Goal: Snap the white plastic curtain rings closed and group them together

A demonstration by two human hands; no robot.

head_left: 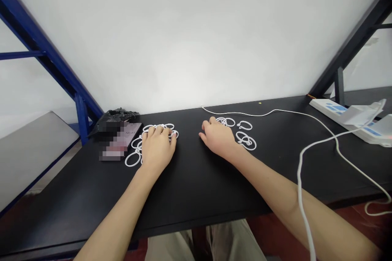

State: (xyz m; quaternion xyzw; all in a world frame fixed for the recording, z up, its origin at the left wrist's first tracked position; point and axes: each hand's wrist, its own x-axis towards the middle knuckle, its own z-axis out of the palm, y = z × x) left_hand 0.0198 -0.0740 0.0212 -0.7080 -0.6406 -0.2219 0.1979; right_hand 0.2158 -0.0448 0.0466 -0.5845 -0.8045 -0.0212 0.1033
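Left hand (157,143) lies spread over left rings (137,151), apparently keeping them grouped; right hand (217,135) curls beside right rings (248,142), grip unclear.

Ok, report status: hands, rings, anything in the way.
Left hand over left rings. Right hand beside right rings. Both grips unclear. White cable crosses in front of right forearm.

You can pass between your left hand (157,147) and right hand (218,135) over bare tabletop (186,179); a white cable (299,175) obstructs you toward the right edge, a phone (132,135) near the back left corner.
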